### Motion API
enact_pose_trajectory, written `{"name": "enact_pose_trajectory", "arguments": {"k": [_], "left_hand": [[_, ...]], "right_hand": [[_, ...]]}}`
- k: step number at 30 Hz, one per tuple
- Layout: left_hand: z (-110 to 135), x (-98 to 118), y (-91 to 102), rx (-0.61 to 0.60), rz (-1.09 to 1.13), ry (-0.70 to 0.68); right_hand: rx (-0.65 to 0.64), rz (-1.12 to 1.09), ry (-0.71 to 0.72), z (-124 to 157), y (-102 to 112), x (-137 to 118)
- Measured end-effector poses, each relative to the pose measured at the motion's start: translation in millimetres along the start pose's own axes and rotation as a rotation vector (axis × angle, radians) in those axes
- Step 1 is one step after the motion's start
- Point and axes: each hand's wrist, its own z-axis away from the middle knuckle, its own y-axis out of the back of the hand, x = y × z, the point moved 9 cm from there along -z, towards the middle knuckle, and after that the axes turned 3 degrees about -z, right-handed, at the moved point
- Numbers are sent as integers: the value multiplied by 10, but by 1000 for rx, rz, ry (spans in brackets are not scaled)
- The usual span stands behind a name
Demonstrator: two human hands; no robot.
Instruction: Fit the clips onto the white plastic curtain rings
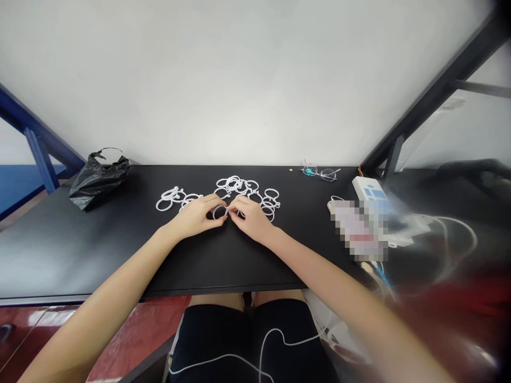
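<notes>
Just above the middle of the black table, I hold one white curtain ring (214, 214) between both hands. My left hand (195, 217) is closed on its left side, thumb and fingers curved around the rim. With a pinch at its right edge, my right hand (252, 219) meets it; the fingertips hide that part of the ring. More white rings with small knobs lie in a heap (235, 184) behind my hands. Another group of rings (170, 197) lies to the left, and several rings (271, 202) lie beside my right hand.
A black plastic bag (99, 178) stands at the table's back left. Eyeglasses (319, 172) lie near the wall. On the right are a white and blue box (369, 190), a blurred-out flat object (357, 229) and loose white cables (459, 223). The table's front edge (223, 290) is above my lap.
</notes>
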Motion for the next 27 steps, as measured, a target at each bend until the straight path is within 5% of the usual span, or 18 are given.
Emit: {"name": "enact_pose_trajectory", "arguments": {"k": [27], "left_hand": [[8,132,76,87,137,-125]], "right_hand": [[73,-57,-89,17,72,87]]}}
